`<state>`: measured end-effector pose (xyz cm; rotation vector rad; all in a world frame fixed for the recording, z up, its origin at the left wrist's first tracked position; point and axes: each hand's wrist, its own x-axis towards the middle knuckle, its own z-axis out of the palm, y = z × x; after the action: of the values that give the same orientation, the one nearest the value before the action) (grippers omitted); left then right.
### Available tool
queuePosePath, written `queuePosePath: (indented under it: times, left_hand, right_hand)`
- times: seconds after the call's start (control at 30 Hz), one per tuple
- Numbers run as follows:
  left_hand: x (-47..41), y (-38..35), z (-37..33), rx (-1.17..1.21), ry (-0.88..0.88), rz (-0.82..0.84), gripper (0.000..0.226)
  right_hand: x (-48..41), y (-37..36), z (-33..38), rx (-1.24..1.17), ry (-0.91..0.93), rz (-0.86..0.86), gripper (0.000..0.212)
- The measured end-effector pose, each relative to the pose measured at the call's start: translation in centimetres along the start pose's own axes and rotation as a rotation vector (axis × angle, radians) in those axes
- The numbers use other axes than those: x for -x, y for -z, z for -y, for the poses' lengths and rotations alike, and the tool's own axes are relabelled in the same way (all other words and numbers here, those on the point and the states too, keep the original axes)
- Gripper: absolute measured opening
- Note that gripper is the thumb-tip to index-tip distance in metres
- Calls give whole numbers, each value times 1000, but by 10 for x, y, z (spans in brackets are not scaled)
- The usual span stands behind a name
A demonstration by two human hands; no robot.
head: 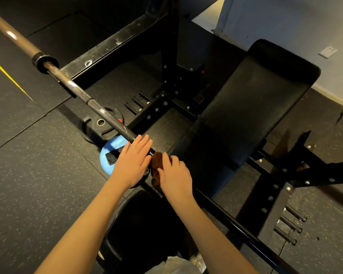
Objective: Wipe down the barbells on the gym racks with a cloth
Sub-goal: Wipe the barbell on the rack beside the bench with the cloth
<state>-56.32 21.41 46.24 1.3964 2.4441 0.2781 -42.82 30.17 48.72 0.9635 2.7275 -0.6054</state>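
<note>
The barbell (99, 110) spans the rack (265, 204) above the bench (255, 107), its long axis diagonal, sleeve end pointing upper left, shaft running lower right. The left hand (134, 163) lies flat over the shaft, fingers straight; just beside it, the right hand (175, 175) curls its fingers round a brown cloth (156, 165) on the shaft.

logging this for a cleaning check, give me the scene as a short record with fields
setting: gym rack over a black bench pad, speckled rubber floor
barbell: runs from upper left to lower right, sleeve end at upper left
cloth: brown, draped on the bar near its middle
left hand: fingers straight, resting on the bar beside the cloth
right hand: fingers curled over the cloth on the bar
floor under bar: black weight plate; blue disc with a dark flat object on it
</note>
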Motion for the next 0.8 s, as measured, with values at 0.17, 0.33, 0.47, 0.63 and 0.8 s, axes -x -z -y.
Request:
queuePosePath:
  times: [0.17, 0.33, 0.47, 0.63, 0.8]
  left_hand:
    - [1, 2, -4, -8, 21, 18, 53]
    - [-2, -3, -9, -8, 67, 18, 55]
    - [0, -4, -16, -31, 89, -19, 54]
    - [10, 3, -27, -35, 87, 23, 53]
    - [46, 6, -47, 124, 117, 81, 50]
  right_hand:
    - [53, -10, -41, -79, 13, -46, 64]
    - [41, -3, -35, -76, -50, -34, 53]
    - [15, 4, -12, -15, -33, -19, 53]
    - [57, -1, -46, -56, -16, 13, 56]
    - [90, 5, -65, -16, -59, -10, 51]
